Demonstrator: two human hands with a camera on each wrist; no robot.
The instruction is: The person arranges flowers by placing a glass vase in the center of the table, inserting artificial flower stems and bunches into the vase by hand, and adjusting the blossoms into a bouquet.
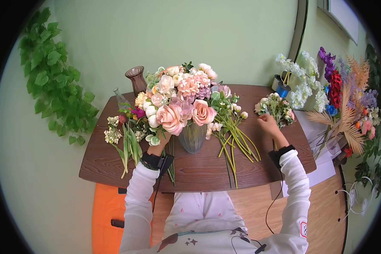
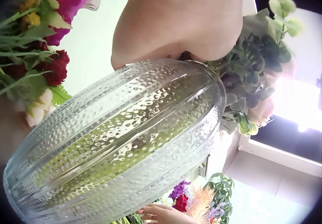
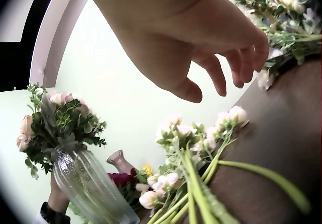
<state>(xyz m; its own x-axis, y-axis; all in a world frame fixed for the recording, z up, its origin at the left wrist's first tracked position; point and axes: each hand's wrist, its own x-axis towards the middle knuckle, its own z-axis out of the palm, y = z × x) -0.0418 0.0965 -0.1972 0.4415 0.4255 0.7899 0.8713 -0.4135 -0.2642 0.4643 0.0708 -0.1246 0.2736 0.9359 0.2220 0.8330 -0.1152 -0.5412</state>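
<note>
A ribbed, dimpled glass vase (image 1: pixel 192 139) stands at the middle of the table, filled with pink roses (image 1: pixel 170 118), peach hydrangea-like blooms (image 1: pixel 189 87) and green leaves. My left hand (image 2: pixel 181 27) grips the vase close below its rim, its fingers partly hidden by glass and flowers. Green stems show through the vase wall in the left wrist view. Over the right part of the table hangs my right hand (image 3: pixel 196 43), fingers loosely bent with nothing in them. It is nearest a bunch of small whitish-pink flowers (image 1: pixel 277 108). Long-stemmed pale buds (image 3: pixel 173 186) lie below it.
Tulip stems (image 1: pixel 131 148) and white berry-like sprigs (image 1: pixel 112 134) lie at the table's left. Behind the bouquet stand a brown glass vase (image 1: pixel 136 78) and a small clear bottle (image 1: pixel 119 97). Blue-labelled spool (image 1: pixel 283 89) sits back right. Colourful flowers (image 1: pixel 335 86) crowd the right side.
</note>
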